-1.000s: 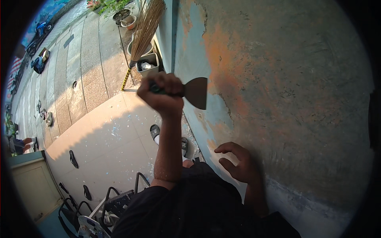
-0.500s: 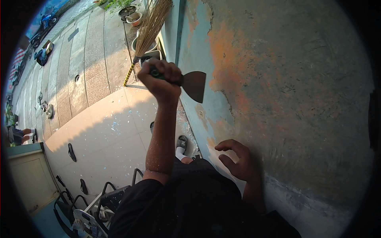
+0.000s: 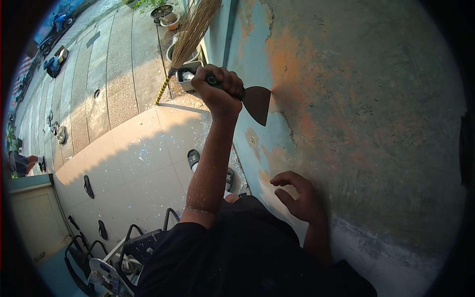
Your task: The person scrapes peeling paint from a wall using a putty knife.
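My left hand [image 3: 221,89] is raised in a fist around the dark green handle of a paint scraper [image 3: 257,105]. The scraper's wide flat blade points right, its edge at or very near the wall [image 3: 356,99]; contact is hard to tell. That wall has blue paint on its left part, with orange patches and bare grey plaster beyond. Lower down, my right hand [image 3: 298,198] holds nothing, its fingers curved and apart, close to the wall's surface. Pale flecks dot my left forearm.
A straw broom [image 3: 190,37] with a striped handle leans beside a grey bin [image 3: 185,83] and flowerpots [image 3: 169,21]. Paint chips litter the tiled floor [image 3: 131,178], where loose sandals [image 3: 88,186] lie. Metal-framed chairs [image 3: 131,247] crowd the lower left, near a pale cabinet [image 3: 37,213].
My left hand has moved right with the scraper, bringing its blade closer to the wall. My right hand has barely shifted. More of the grey bin and of one worn sandal shows.
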A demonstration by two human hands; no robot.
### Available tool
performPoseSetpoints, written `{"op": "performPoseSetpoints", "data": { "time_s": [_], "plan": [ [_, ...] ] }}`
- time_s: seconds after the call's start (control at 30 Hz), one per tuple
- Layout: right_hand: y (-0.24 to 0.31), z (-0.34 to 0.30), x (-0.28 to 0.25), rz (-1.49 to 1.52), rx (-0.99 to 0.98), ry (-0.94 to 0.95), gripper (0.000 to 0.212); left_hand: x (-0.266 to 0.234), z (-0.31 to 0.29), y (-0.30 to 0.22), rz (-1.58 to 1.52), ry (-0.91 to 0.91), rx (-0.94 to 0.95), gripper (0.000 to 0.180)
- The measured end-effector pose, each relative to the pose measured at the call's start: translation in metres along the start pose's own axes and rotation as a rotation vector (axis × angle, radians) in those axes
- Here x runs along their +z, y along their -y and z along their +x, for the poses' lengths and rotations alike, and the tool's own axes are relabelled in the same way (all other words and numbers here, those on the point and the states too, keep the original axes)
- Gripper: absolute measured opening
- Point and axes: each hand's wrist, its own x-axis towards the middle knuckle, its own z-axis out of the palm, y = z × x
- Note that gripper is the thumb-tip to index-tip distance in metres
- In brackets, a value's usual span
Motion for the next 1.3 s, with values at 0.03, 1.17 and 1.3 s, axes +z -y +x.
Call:
{"op": "performPoseSetpoints", "data": {
  "time_s": [0.03, 1.17, 1.3],
  "plan": [
    [-0.001, 0.000, -0.001, 0.002, -0.003, -0.008, 0.023, 0.002, 0.000, -0.002, -0.002, -0.002, 0.003, 0.043],
    [0.003, -0.003, 0.000, 0.006, 0.015, 0.003, 0.027, -0.009, 0.006, 0.010, -0.052, 0.016, 0.016, 0.043],
    [0.001, 0.000, 0.000, 0.003, 0.000, 0.007, 0.025, -0.004, 0.010, 0.015, 0.098, 0.077, -0.024, 0.041]
  ]
}}
